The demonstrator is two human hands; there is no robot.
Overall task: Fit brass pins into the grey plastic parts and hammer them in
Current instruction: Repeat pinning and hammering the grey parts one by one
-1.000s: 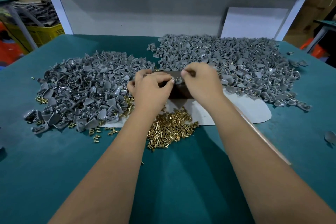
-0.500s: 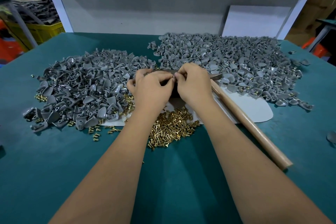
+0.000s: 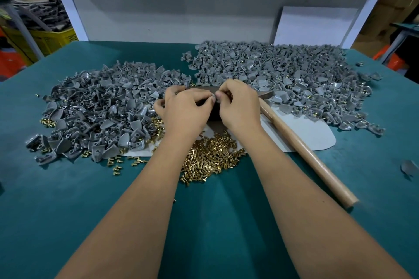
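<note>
My left hand (image 3: 184, 110) and my right hand (image 3: 240, 106) meet fingertip to fingertip over a dark block (image 3: 213, 114) at the table's middle. Between the fingertips sits a small grey plastic part (image 3: 213, 96), pinched by both hands; a pin in it cannot be made out. A heap of brass pins (image 3: 210, 156) lies just in front of the hands, under my wrists. A wooden-handled hammer (image 3: 301, 149) lies on the table to the right of my right forearm, its head by my right hand.
A big pile of grey parts (image 3: 99, 108) lies at the left, and a larger pile (image 3: 283, 77) at the back right. A white sheet (image 3: 313, 133) lies under the work spot on the teal table (image 3: 226, 222). A yellow crate (image 3: 52, 39) stands beyond the left edge.
My right hand has slid a little left and its fingertips now touch those of the left hand. The hammer handle, hidden under my right forearm a second ago, lies in plain view.
</note>
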